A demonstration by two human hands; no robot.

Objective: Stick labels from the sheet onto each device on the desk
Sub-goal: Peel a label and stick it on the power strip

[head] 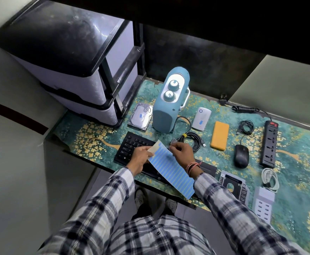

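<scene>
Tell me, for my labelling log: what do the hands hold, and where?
Left hand grips the label sheet at its upper end; right hand pinches its right edge.

Left hand (141, 157) and right hand (182, 150) both pinch, fingers curled.

To my left stands a plastic drawer unit (64, 57), black glossy top, pale drawers, its base sitting on the desk's far left corner. The desk wears a teal cloth (297, 181) with gold tree patterns. A dark shelf (187, 13) overhangs it all from above. Down below, I see my checked shirt (150, 234) and my two shoes (140, 197) on the grey floor (21, 181), just under the desk's near edge. A pale wall (282, 80) rises behind on the right.
</scene>
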